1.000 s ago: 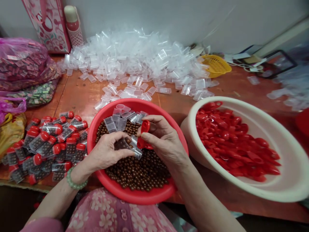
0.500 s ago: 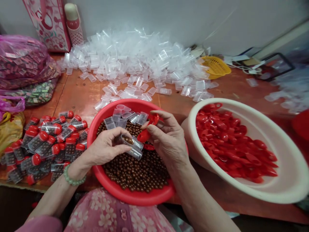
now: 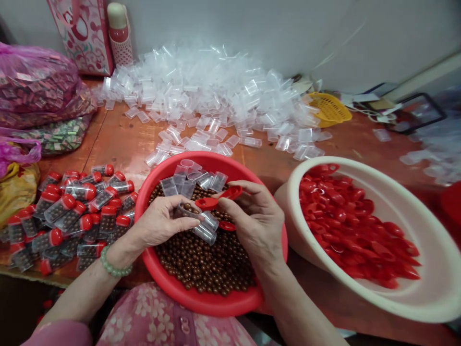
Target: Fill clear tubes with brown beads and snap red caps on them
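Note:
Over the red basin (image 3: 212, 307), my left hand (image 3: 158, 221) grips a clear plastic container (image 3: 189, 210) between thumb and fingers, with brown balls showing at its open end. Clear tube-shaped containers (image 3: 206, 233) show just past the thumb; whether the hand holds these too, I cannot tell. My right hand (image 3: 257, 218) pinches a red plastic cap (image 3: 207, 203) at the container's mouth, and a red looped part (image 3: 232, 192) shows by its fingers. Another red piece (image 3: 226, 225) is below the palm. Brown balls (image 3: 209, 269) fill the basin, with several clear containers (image 3: 180, 180) on them.
A cream basin (image 3: 360, 307) of red caps (image 3: 353, 221) stands on the right. Filled red-capped containers (image 3: 82, 206) are heaped left. Clear containers (image 3: 216, 91) pile up along the wall, beside a yellow basket (image 3: 329, 109). Plastic bags (image 3: 39, 91) sit far left.
The red cap in my right hand has shifted left and turned flatter, right up to the mouth of the container. My left hand keeps its grip. The view has shifted slightly.

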Demonstrator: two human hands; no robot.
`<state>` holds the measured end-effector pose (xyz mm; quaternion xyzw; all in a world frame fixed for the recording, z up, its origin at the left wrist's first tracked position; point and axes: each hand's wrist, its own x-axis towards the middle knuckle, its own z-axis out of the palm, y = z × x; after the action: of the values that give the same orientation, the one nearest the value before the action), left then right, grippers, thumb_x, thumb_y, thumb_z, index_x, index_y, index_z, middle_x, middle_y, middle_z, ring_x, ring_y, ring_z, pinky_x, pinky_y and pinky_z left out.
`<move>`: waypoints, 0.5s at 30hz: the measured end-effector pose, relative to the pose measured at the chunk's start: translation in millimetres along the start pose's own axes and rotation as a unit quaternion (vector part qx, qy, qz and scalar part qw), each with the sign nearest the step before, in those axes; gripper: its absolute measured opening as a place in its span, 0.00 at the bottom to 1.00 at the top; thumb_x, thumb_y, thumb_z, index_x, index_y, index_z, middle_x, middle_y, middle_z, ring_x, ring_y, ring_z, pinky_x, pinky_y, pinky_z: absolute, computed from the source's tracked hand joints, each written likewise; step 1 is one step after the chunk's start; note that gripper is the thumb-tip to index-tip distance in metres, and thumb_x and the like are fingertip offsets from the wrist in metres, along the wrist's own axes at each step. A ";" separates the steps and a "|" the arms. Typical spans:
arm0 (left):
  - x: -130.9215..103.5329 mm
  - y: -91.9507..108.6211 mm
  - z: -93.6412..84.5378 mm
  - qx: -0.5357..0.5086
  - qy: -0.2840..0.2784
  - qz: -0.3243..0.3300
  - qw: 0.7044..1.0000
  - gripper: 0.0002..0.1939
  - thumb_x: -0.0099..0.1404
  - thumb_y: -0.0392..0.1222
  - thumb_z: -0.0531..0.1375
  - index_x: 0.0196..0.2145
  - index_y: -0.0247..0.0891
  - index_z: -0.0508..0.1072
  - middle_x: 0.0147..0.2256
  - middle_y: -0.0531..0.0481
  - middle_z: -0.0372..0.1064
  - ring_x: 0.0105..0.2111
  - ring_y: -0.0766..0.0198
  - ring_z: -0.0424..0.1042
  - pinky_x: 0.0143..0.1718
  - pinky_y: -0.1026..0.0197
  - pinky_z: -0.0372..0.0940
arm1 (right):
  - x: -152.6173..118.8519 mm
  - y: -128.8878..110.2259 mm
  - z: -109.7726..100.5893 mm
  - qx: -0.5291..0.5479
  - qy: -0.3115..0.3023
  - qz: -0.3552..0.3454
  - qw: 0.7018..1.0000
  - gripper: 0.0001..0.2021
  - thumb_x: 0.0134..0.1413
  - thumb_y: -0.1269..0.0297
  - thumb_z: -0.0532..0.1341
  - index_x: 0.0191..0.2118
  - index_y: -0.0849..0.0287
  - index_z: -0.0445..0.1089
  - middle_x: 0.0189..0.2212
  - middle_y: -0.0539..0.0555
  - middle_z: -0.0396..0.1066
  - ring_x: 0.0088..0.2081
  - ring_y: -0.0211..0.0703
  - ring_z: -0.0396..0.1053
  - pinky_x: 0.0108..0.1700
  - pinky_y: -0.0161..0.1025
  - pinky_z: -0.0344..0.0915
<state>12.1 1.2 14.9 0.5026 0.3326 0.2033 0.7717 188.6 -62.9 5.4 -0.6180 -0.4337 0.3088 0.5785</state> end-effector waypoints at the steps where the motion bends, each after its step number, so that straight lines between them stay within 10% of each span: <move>1: 0.0 0.2 -0.9 -0.010 0.007 0.001 1.000 0.14 0.54 0.40 0.67 0.37 0.33 0.73 0.36 0.48 0.75 0.37 0.64 0.73 0.45 0.59 0.64 | -0.4 0.7 -2.5 -0.045 -0.015 -0.030 0.998 0.13 0.52 0.62 0.67 0.44 0.51 0.69 0.34 0.50 0.78 0.34 0.41 0.77 0.38 0.39 0.75; 7: 1.4 1.5 -3.0 -0.040 0.022 -0.017 0.999 0.12 0.52 0.37 0.68 0.34 0.33 0.75 0.31 0.52 0.74 0.32 0.67 0.71 0.42 0.61 0.65 | 3.4 1.5 -6.3 -0.252 -0.178 -0.190 0.932 0.13 0.58 0.64 0.61 0.49 0.53 0.74 0.42 0.56 0.79 0.41 0.46 0.77 0.47 0.43 0.75; 15: 2.3 -2.0 -8.5 -0.105 -0.028 -0.032 0.994 0.14 0.54 0.39 0.68 0.38 0.34 0.74 0.35 0.48 0.77 0.38 0.65 0.75 0.44 0.62 0.65 | 8.5 -1.5 -1.0 -0.262 -0.233 -0.189 0.917 0.15 0.64 0.67 0.55 0.53 0.59 0.70 0.40 0.58 0.75 0.41 0.42 0.74 0.45 0.40 0.72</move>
<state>7.6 7.3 10.0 0.4134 0.3034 0.1985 0.8353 192.8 -55.8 8.1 -0.5646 -0.7303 0.2043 0.3258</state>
